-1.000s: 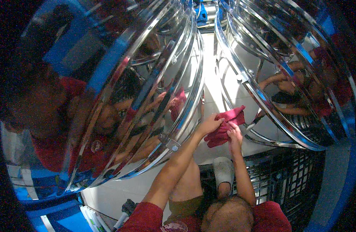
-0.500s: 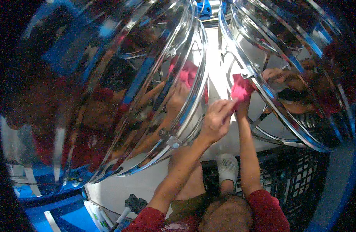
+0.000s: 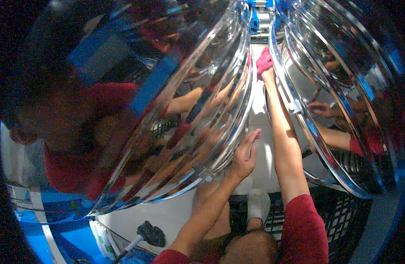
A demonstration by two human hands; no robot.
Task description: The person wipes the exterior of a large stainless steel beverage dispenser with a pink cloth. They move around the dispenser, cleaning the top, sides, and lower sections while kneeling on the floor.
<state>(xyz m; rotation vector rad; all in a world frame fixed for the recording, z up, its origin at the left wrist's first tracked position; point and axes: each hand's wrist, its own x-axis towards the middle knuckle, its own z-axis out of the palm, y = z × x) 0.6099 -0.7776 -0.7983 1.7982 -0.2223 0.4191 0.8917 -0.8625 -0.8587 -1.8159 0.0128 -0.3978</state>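
Two large mirror-bright metal bodies with ribbed, curved rims, one on the left [image 3: 176,119] and one on the right [image 3: 343,101], stand close together with a narrow gap between them. My right arm reaches far into that gap. There my right hand [image 3: 267,75] grips a pink cloth [image 3: 264,60], beside the rim of the right body. My left hand [image 3: 245,155] is nearer to me, next to the left body's rim, its fingers stretched out and holding nothing. A small clamp [image 3: 295,107] sits on the right rim, and another clamp [image 3: 205,175] on the left one.
Black plastic crates [image 3: 339,215] stand at the lower right, near my shoe [image 3: 258,204]. A dark bundled thing on a white handle [image 3: 152,233] lies at the lower left, by blue panels [image 3: 75,242]. Blue and metal parts [image 3: 262,20] close off the gap's far end.
My right hand has moved farther into the gap with the pink cloth. The left hand, which was at the cloth, has come away and back toward me. The view has shifted slightly.
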